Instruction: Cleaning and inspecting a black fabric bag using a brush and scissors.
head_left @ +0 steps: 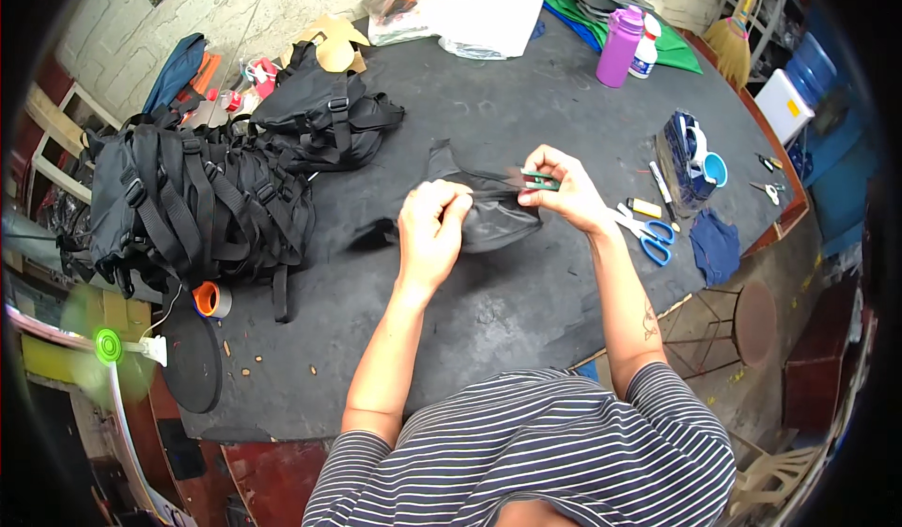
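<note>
Fabric (493, 229) black; tool (545, 185) green; bottle (617, 53) purple; shirt (526, 433) white-striped.

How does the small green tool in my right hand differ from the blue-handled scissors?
The small green tool is held up in your right hand, while the blue-handled scissors lie on the table. The tool looks smaller than the scissors. The tool shows green, whereas the scissors have blue loop handles.

Backpacks (169, 198) lie left of my right hand (571, 193), scissors (645, 232) to its right, a water bottle (616, 53) beyond it.
</note>
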Available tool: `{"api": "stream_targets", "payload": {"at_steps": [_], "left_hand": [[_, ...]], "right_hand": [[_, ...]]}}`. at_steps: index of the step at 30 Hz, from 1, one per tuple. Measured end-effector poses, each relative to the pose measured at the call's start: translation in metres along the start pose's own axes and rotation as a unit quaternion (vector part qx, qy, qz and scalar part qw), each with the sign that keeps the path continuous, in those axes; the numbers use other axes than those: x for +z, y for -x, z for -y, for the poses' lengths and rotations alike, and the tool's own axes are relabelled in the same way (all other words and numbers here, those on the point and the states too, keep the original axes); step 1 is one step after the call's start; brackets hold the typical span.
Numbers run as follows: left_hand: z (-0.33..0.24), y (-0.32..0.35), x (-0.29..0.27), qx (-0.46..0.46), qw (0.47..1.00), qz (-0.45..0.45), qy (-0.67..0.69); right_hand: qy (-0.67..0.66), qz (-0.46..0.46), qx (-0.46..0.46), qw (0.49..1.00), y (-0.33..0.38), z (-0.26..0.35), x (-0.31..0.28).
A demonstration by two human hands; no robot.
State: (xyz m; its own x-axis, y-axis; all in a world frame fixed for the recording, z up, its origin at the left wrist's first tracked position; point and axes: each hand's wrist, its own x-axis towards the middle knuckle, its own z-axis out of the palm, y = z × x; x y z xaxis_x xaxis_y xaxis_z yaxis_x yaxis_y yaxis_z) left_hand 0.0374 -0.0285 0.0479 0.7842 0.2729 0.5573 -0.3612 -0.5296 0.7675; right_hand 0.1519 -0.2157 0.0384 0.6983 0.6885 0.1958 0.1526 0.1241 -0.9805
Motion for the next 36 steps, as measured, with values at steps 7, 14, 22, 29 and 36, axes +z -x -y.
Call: {"api": "stream_targets", "payload": {"at_steps": [7, 14, 22, 29, 36], "left_hand": [[-0.028, -0.016, -0.003, 0.137, 0.970, -0.197, -0.044], [-0.037, -0.005, 0.028, 0.021, 0.998, 0.021, 0.049], [-0.016, -0.016, 0.029, -0.144, 0.923, 0.028, 0.355], [-0.003, -0.019, 0.031, -0.211, 0.860, -0.009, 0.465], [-0.002, -0.019, 0.039, -0.196, 0.839, -0.039, 0.505]], "right_hand": [[-0.224, -0.228, 0.073, 0.945, 0.004, -0.023, 0.003], [-0.352, -0.165, 0.028, 0.921, 0.012, 0.021, 0.019], [-0.059, -0.309, -0.103, 0.944, -0.004, 0.023, 0.022], [0.286, -0.253, -0.227, 0.896, 0.019, 0.046, 0.042], [0.338, -0.252, -0.224, 0.879, 0.027, 0.042, 0.045]]}}
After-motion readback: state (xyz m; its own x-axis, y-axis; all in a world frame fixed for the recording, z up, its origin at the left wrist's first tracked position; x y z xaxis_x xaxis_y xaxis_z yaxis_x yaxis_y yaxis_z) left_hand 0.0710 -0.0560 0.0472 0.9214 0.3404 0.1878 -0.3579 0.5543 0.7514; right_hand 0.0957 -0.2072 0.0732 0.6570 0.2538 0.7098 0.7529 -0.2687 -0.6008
